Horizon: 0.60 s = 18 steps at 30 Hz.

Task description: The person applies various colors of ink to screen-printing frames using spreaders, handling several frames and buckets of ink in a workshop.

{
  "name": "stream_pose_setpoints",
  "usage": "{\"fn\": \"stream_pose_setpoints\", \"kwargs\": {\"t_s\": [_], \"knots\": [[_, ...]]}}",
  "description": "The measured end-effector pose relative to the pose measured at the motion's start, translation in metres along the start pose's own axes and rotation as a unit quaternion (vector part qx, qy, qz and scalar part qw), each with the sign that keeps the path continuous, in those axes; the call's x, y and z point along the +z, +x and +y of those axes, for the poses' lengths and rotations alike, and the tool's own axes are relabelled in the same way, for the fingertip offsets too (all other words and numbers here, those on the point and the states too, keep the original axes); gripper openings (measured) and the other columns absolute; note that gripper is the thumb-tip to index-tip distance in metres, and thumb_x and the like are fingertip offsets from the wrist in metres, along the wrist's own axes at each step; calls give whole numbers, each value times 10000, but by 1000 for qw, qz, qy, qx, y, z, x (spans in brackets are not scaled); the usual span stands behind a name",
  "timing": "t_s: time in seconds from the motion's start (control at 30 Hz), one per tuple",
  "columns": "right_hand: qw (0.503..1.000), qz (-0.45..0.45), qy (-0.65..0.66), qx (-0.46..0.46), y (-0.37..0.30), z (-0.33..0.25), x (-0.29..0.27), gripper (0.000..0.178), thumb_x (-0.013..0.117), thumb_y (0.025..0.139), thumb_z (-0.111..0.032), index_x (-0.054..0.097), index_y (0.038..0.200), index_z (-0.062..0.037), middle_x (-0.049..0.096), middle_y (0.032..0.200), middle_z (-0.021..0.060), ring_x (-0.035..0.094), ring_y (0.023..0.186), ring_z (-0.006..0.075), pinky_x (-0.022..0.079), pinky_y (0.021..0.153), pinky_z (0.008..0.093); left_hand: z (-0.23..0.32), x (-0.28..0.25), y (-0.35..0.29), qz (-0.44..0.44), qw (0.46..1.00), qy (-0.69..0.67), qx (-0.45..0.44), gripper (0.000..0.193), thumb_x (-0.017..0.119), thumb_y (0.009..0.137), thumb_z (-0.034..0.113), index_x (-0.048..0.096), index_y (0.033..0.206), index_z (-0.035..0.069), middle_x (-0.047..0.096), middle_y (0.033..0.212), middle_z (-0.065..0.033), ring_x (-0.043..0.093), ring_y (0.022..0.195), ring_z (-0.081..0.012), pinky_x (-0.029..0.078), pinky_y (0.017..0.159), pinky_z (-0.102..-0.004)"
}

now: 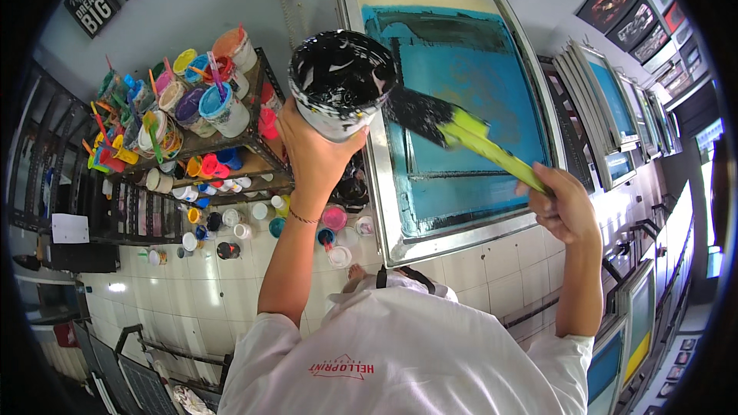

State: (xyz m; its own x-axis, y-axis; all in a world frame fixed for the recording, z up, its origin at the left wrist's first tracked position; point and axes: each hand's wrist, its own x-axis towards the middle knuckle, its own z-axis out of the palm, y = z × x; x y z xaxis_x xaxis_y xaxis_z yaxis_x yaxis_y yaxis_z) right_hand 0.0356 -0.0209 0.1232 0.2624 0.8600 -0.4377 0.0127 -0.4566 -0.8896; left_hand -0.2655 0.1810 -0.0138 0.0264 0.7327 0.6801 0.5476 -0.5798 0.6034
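Your left hand (319, 155) is wrapped around the lower wall of a rounded bucket (332, 117), its pale outside streaked and spattered black. Your right hand (567, 204) is closed around the smooth yellow-green handle of a spatula (496, 152); its broad, flat blade is coated black and sits just beside the bucket's right side — you can't tell whether they touch.

The bucket is up in front of you, near the left side of a metal-edged screen (461, 238) with blue-teal mesh. Inside it lies glossy black paste (342, 73), smeared thickly up the walls.

To your left, a dark rack (255, 127) carries paint-stained tubs, among them a light-blue one (224, 114) with a purple stick. More tubs stand on the glossy tiled floor (154, 303).
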Motion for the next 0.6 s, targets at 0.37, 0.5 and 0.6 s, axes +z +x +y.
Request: {"fn": "stream_pose_setpoints", "kwargs": {"t_s": [0.37, 0.5, 0.6], "knots": [[807, 120, -526, -240, -94, 53, 90, 244, 722, 879, -160, 702, 1078, -22, 633, 690, 151, 631, 597, 351, 499, 569, 445, -17, -9, -15, 0, 988, -114, -108, 1004, 951, 656, 282, 376, 1408, -53, 445, 1330, -231, 417, 1277, -398, 346, 1099, -542], [773, 129, -560, -267, -52, 36, 97, 203, 721, 890, -210, 654, 982, -43, 624, 635, 123, 620, 520, 334, 492, 503, 455, -14, -18, -25, -6, 987, -106, -120, 1043, 945, 662, 289, 346, 1447, -44, 433, 1349, -236, 429, 1282, -406, 359, 1102, -530], [755, 153, -551, -320, 0, 12, 95, 199, 708, 894, -228, 686, 891, -30, 646, 632, 154, 637, 531, 363, 509, 518, 465, -13, -28, -32, -12, 988, -96, -118, 1070, 945, 661, 298, 327, 1466, -42, 425, 1360, -241, 437, 1287, -410, 368, 1104, -523]]}}
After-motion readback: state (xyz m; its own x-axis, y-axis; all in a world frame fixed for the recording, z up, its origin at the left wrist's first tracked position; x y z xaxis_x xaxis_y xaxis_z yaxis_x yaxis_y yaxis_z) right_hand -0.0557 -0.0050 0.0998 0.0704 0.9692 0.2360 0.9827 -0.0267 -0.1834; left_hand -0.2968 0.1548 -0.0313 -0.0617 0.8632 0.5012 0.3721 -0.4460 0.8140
